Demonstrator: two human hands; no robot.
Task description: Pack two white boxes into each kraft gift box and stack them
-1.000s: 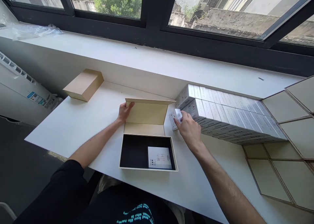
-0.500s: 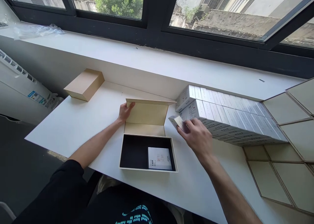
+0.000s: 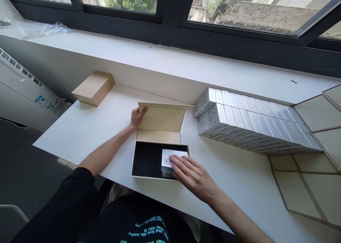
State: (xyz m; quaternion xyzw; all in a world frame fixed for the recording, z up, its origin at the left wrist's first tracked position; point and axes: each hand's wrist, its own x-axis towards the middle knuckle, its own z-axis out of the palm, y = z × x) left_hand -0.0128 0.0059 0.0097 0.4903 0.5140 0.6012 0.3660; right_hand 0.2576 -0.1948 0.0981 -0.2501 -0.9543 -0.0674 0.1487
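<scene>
A beige gift box (image 3: 147,161) with a black inside stands on the white table in front of me. Its hinged lid (image 3: 163,121) is raised, and my left hand (image 3: 137,117) pinches the lid's upper left corner. In the box's right part, my right hand (image 3: 195,175) grips a small white box (image 3: 166,158) with dark print, its fingers lying over the top. Just beneath it shows the edge of another small white box (image 3: 167,174) inside. How far apart these two are, I cannot tell; the hand covers their right sides.
Rows of stacked white boxes (image 3: 255,126) fill the table's right rear, against the wall. A closed beige box (image 3: 94,87) sits at the far left corner of the table (image 3: 87,129). Beige padded panels (image 3: 317,193) border the right side. Crumpled clear plastic (image 3: 42,30) lies on the windowsill.
My right hand has carried the small white box from beside the stack, left and toward me, into the gift box. My left hand still holds the lid. The view has shifted slightly.
</scene>
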